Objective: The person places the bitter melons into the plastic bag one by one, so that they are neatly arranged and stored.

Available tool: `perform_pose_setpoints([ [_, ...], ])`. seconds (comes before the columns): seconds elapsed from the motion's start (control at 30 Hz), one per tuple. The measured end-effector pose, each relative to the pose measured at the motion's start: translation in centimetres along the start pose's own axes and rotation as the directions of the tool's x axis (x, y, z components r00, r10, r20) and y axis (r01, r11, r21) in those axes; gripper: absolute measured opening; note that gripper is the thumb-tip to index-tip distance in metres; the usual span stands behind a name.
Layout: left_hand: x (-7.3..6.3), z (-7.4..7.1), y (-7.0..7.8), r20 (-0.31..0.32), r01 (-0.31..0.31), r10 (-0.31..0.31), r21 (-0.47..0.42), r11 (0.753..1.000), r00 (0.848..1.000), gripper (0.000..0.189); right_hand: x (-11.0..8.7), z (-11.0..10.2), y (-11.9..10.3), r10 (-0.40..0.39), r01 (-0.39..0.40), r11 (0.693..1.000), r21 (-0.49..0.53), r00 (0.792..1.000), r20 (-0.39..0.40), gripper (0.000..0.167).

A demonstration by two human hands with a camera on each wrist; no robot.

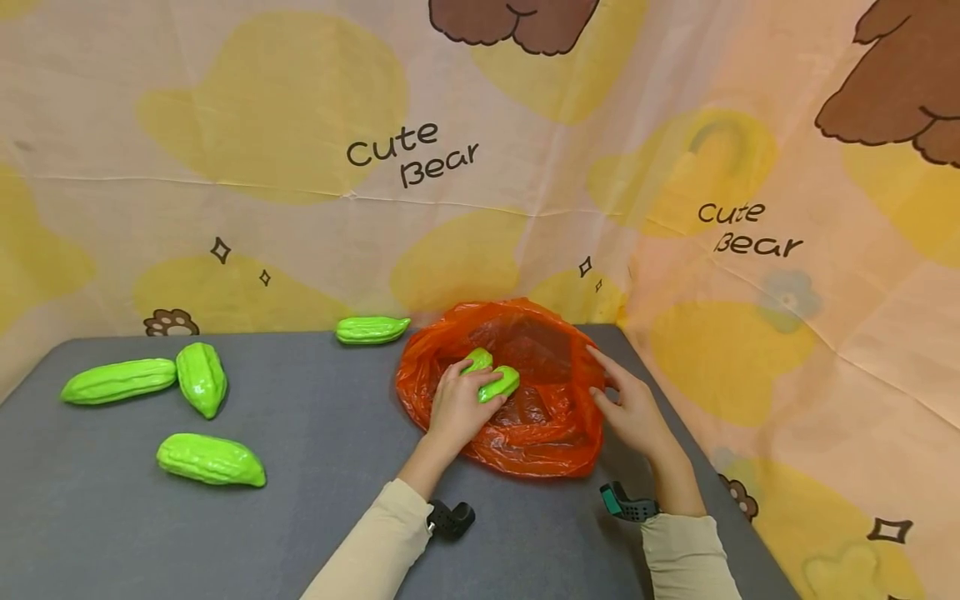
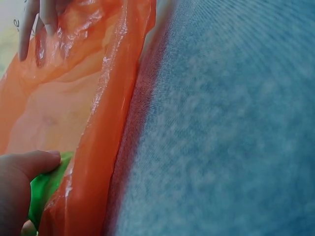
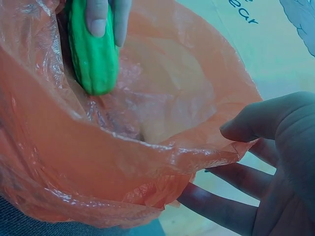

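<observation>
My left hand [image 1: 467,408] reaches over the near left rim of an orange plastic bag [image 1: 558,454] and grips a green bitter melon [image 1: 501,384] inside the mouth. Its fingers lie across the melon, hiding part of it; the blunt end [image 3: 101,81] shows in the right wrist view. At the bag's right side, my right hand [image 1: 637,412] holds the rim, thumb inside and fingers outside, as the right wrist view shows. The bag lies with its mouth spread wide.
One bitter melon [image 1: 371,330] lies behind and left of the bag by the patterned cloth wall [image 1: 300,250]. Further left on the grey table [image 1: 322,467] are a long melon [image 1: 120,381], a pointed one [image 1: 201,379] and a nearer one [image 1: 212,459].
</observation>
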State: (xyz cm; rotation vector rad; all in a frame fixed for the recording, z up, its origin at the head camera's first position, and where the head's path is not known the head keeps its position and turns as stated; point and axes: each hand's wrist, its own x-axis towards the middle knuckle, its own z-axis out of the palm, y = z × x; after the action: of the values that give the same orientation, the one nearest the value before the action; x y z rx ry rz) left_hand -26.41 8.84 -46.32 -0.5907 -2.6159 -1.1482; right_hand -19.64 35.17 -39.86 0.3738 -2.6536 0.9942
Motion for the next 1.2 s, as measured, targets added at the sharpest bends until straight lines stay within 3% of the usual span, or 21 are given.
perform_pose_setpoints([
  [0.27, 0.05, 0.01, -0.25, 0.02, -0.045, 0.043, 0.1, 0.994, 0.999, 0.048, 0.09, -0.03, -0.09, 0.005, -0.005, 1.0, -0.007, 1.0, 0.0, 0.062],
  [0.57, 0.0, -0.01, -0.34, 0.047, -0.056, 0.049, 0.146, 0.988, 0.998, 0.052, 0.06, 0.04, 0.17, 0.019, -0.019, 1.0, -0.025, 1.0, 0.003, 0.062],
  [0.9, -0.06, -0.25, -0.39, -0.003, -0.022, 0.022, 0.096, 0.995, 1.0, 0.046, -0.03, 0.07, 0.23, 0.027, -0.027, 1.0, -0.014, 1.0, 0.012, 0.062],
  [1.2, 0.13, -0.54, -0.78, 0.018, -0.043, 0.042, 0.079, 0.996, 0.999, 0.045, 0.02, -0.1, -0.03, 0.033, -0.033, 0.999, -0.011, 0.999, 0.032, 0.062],
])
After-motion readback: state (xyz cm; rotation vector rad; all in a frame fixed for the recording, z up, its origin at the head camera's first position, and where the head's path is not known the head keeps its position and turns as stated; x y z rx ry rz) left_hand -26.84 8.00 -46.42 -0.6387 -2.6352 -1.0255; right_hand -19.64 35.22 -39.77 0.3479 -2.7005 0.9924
